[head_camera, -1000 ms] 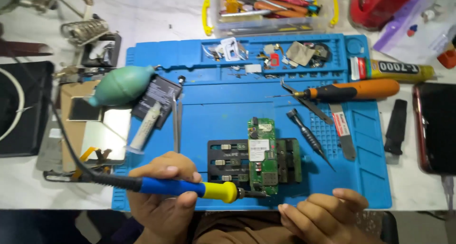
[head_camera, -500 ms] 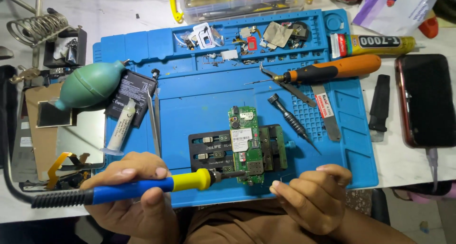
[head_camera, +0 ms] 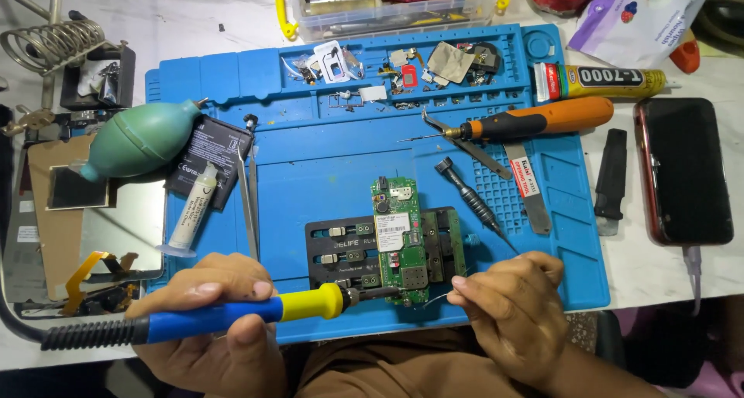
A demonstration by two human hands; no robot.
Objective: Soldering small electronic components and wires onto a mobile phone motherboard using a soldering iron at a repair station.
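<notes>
The left hand [head_camera: 209, 320] is seen at lower left of the frame, fingers curled, grip clenched round a soldering iron [head_camera: 225, 314] w/ blue handle, yellow collar and black ribbed end; the iron is held approx. level, metal tip pointing right and touching the lower edge of a green circuit board [head_camera: 399, 239]. The right hand [head_camera: 515, 309] is at lower centre-right, knuckles up, thumb and forefinger pinched on a thin solder wire [head_camera: 442, 297] whose end lies just beside the iron tip. One board is counted, narrow and upright, clamped in one black holder [head_camera: 341, 251] at lower centre of a blue rubbery mat [head_camera: 325, 165] on the white counter [head_camera: 697, 278]. Also counted: 1 orange-handled screwdriver [head_camera: 535, 120] at centre right, 1 dark slim screwdriver [head_camera: 469, 196] below it, 1 green rubber blower bulb [head_camera: 139, 138] at left, 1 white syringe [head_camera: 190, 212], 1 glue tube [head_camera: 601, 79] at upper right, 1 black phone [head_camera: 686, 169] at right edge.
</notes>
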